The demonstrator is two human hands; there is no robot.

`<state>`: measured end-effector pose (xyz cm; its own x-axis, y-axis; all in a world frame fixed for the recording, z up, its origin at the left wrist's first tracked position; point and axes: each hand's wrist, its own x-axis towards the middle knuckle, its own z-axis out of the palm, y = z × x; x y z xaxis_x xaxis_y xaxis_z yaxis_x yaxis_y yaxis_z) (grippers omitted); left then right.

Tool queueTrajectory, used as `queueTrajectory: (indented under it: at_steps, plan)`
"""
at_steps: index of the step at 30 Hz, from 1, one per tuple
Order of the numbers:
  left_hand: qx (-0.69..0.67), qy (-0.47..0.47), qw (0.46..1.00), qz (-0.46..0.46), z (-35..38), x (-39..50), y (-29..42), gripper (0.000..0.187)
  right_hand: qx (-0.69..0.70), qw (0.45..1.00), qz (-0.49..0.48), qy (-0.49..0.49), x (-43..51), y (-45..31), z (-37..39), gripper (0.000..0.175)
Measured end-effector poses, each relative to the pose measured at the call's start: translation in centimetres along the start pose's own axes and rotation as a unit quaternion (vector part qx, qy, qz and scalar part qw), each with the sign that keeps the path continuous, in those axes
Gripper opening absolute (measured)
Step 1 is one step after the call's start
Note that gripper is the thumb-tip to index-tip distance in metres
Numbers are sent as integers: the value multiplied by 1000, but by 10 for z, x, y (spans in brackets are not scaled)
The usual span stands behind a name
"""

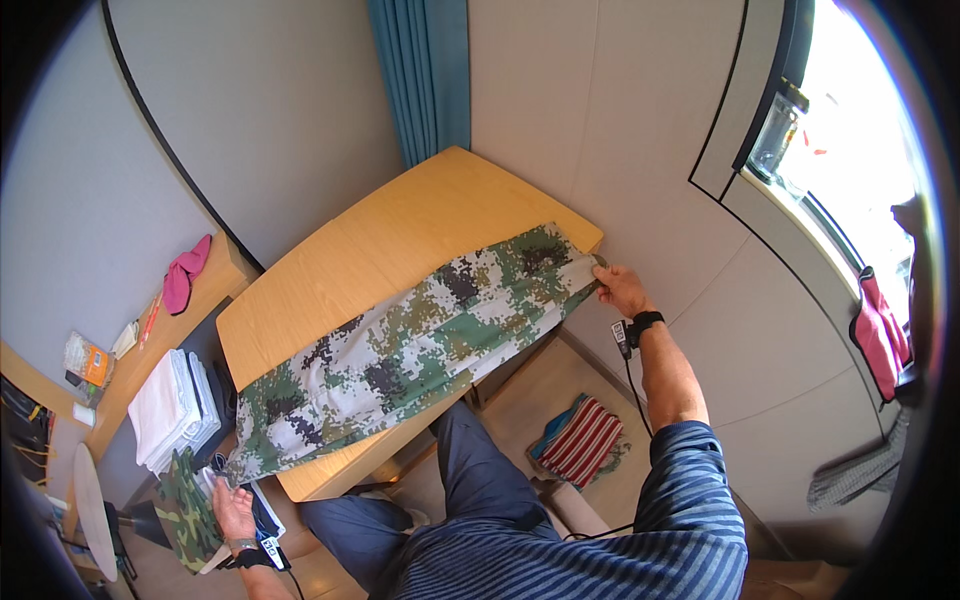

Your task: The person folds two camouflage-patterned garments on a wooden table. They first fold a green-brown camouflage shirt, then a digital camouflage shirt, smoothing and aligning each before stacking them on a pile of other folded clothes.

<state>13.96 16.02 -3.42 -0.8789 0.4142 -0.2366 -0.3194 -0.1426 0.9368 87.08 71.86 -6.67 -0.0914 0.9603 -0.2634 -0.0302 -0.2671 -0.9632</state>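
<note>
A folded digital-camouflage garment (420, 345) stretches lengthwise across the light wooden tabletop (360, 262), its lower left end hanging past the edge. At the far right end, my right hand (621, 289) pinches a corner between thumb and fingers. My left hand (234, 511) holds the opposite end at the lower left, beyond the table; the cloth narrows towards its fingers. Shallow creases run along the fabric between my hands. Right beside my left hand hangs a woodland-camouflage cloth (180, 510).
White folded cloths (171, 409) are stacked left of the table. A ledge (217, 277) carries a pink cloth item (186, 274) and an orange packet (91, 362). Striped folded cloth (583, 442) lies low at right. A bottle (776, 135) stands on the windowsill. Cables trail from both wrists.
</note>
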Motion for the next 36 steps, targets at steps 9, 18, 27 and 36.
queueTrajectory:
  at_steps: [9,18,27,36]
  plan:
    - [-13,-7,996,87,11,1,79,23,19,995,-94,-4,-27,-113,25,32]
    - [3,-39,991,130,0,-22,130,20,-21,991,-127,36,-56,-158,55,27]
    - [-4,-20,994,103,-26,-30,101,21,-76,994,-62,54,-50,-91,57,24]
    - [-16,15,998,56,-37,-25,77,24,-130,988,-78,10,-13,-65,87,29]
